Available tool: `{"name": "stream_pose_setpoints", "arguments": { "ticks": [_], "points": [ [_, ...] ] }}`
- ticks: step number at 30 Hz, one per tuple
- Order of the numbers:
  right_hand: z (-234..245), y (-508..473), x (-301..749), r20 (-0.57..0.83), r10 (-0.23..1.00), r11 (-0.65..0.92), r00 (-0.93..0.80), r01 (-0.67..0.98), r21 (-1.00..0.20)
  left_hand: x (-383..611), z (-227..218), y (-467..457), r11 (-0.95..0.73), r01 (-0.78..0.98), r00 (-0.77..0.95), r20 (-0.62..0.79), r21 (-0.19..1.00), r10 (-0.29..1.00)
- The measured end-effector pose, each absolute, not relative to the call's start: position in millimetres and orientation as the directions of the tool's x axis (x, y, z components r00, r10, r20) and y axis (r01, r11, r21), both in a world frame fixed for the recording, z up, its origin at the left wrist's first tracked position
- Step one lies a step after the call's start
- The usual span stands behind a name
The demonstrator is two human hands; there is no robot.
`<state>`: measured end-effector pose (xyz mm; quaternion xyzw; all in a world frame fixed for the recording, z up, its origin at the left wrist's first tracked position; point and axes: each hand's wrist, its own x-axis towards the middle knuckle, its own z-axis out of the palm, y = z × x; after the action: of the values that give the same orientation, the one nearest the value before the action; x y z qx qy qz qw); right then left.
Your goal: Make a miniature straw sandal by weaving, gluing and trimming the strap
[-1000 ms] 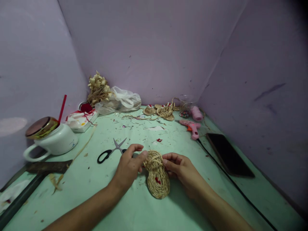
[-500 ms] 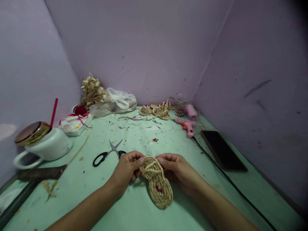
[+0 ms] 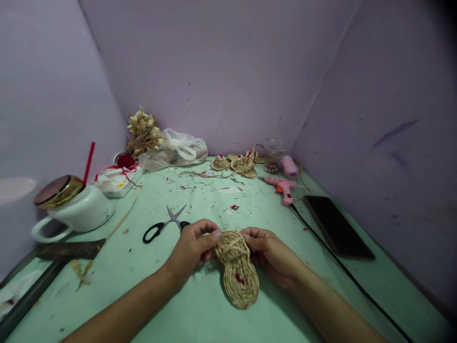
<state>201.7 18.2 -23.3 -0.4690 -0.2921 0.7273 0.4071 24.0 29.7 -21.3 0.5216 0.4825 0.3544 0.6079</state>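
A small woven straw slipper of coiled braided cord, with a strap across its upper part and a bit of red on the sole, is held between both hands just above the table. My left hand pinches its upper left edge between thumb and finger. On the upper right edge my right hand has a similar pinch; its lower fingers are partly hidden. Open scissors with black handles lie beyond my left hand, one handle partly behind it.
At right are a pink glue gun with a black cable and a dark phone. A hammer and white mug stand left. Woven pieces, a plastic bag and pink thread line the back.
The view has shifted slightly, so most things sit further right in the picture. The slipper is turned a little more upright, with both hands still on its upper edges.
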Motion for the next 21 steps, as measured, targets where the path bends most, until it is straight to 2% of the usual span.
{"name": "stream_pose_setpoints", "arguments": {
  "ticks": [6, 8, 10, 12, 15, 17, 21],
  "points": [
    [-29, 22, 202, -0.443, 0.830, -0.552, -0.337, -0.396, -0.734, 27, -19, 26, 0.203, 0.001, 0.333, -0.192, 0.979, 0.923],
    [-31, 22, 202, -0.436, 0.840, -0.537, -0.321, -0.386, -0.750, 28, -20, 26, 0.201, 0.012, 0.340, -0.193, 0.980, 0.920],
    [-31, 22, 202, -0.429, 0.874, -0.485, -0.229, -0.334, -0.808, 28, -23, 26, 0.186, 0.032, 0.351, -0.185, 0.982, 0.918],
    [-29, 22, 203, -0.362, 0.931, -0.363, -0.046, -0.206, -0.909, 28, -28, 28, 0.188, 0.041, 0.357, -0.190, 0.981, 0.915],
    [-21, 21, 207, -0.083, 0.974, -0.113, 0.212, 0.135, -0.984, 28, -34, 29, 0.219, 0.032, 0.359, -0.216, 0.975, 0.908],
    [-16, 17, 207, 0.040, 0.977, -0.028, 0.207, 0.316, -0.948, 29, -35, 29, 0.235, 0.039, 0.343, -0.234, 0.971, 0.910],
    [-13, 7, 203, 0.044, 0.999, 0.034, 0.010, 0.469, -0.883, 30, -34, 29, 0.236, 0.051, 0.293, -0.240, 0.970, 0.926]
  ]
}}
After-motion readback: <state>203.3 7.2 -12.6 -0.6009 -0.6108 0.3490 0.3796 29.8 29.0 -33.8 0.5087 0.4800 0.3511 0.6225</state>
